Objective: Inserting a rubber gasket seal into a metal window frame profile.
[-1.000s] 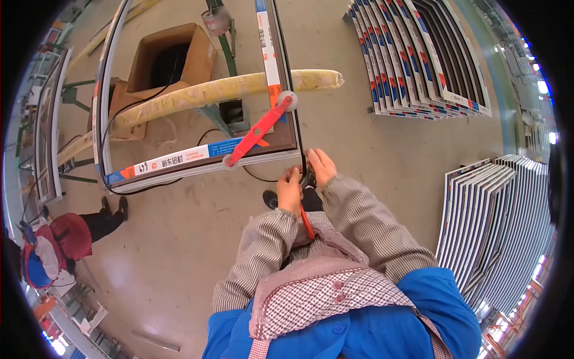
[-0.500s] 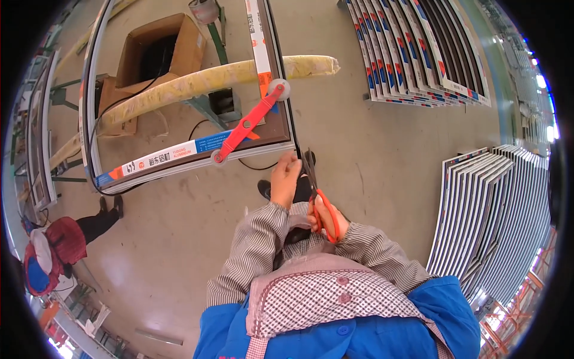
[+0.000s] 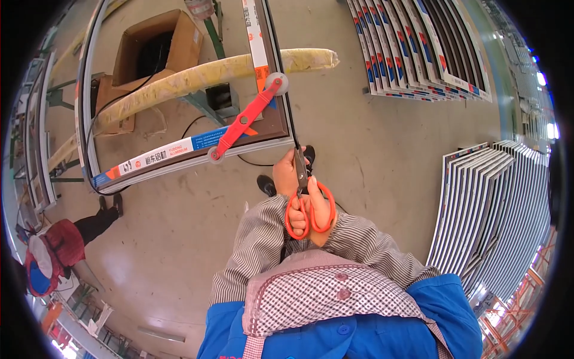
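Orange-handled scissors (image 3: 323, 222) are in my right hand (image 3: 318, 206), with thumb and fingers through the loops. Their dark blades point away from me to the near right corner of a brown window frame (image 3: 276, 122) and look spread around a black rubber strip (image 3: 291, 113). That strip runs along the frame's right edge down to the corner. My left hand (image 3: 284, 173) is closed at the strip just below the corner; the blades partly cover its fingertips. Across the frame's corner lies a red bar (image 3: 244, 121) with pale round ends.
A yellow wrapped beam (image 3: 311, 59) supports the frame. An open cardboard box (image 3: 186, 45) stands beyond it. Stacked frames (image 3: 412, 54) are at far right, striped profiles (image 3: 478, 203) at near right. Another person (image 3: 60, 245) is at the left.
My right hand has moved the scissors up and left, bringing the blades to the strip at the frame's corner. My left hand has stayed near the corner.
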`<state>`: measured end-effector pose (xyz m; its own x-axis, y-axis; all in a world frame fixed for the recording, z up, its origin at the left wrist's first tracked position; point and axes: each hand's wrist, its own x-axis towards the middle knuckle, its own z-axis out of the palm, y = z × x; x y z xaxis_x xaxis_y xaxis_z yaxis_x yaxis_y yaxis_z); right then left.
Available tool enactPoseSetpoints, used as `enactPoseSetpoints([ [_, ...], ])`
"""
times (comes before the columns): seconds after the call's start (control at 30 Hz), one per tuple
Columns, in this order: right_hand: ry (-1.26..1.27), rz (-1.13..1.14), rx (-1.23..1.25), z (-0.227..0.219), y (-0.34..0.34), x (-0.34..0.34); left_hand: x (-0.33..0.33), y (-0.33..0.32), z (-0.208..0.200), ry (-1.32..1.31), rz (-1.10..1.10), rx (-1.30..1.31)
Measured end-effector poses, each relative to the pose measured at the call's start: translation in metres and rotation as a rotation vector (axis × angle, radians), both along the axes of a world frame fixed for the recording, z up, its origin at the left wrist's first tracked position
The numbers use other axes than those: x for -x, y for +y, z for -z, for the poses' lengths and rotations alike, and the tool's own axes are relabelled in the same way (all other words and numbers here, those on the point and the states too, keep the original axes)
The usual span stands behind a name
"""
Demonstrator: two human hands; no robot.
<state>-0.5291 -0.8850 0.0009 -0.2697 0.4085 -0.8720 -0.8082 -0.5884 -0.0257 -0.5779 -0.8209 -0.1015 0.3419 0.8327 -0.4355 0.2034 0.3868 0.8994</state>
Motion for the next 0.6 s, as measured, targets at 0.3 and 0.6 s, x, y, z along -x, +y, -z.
enactPoseSetpoints([
  [0.3, -0.102, 0.122, 0.020, -0.006, 0.012, 0.018, -0.006, -0.003, -0.006, 0.096, -0.056, 0.042],
  [0.6, -0.357, -0.061, -0.138, 0.011, -0.009, 0.005, -0.007, -0.006, 0.000, 0.086, -0.092, -0.023],
])
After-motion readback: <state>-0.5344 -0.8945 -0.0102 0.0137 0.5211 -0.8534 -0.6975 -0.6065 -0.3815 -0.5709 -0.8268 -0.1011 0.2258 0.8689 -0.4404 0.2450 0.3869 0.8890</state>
